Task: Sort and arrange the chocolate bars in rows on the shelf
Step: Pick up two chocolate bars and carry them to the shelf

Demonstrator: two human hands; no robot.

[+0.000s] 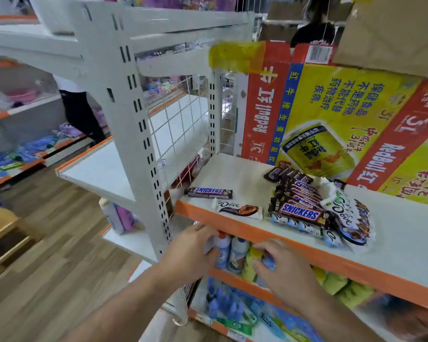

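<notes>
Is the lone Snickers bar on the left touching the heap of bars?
Apart. The head view shows bare shelf between the lone Snickers bar and the heap of bars.

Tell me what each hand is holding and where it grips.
Left hand pinches a white-blue packet by its end; right hand curls round a blue packet, mostly hidden, so its grip point is unclear.
</notes>
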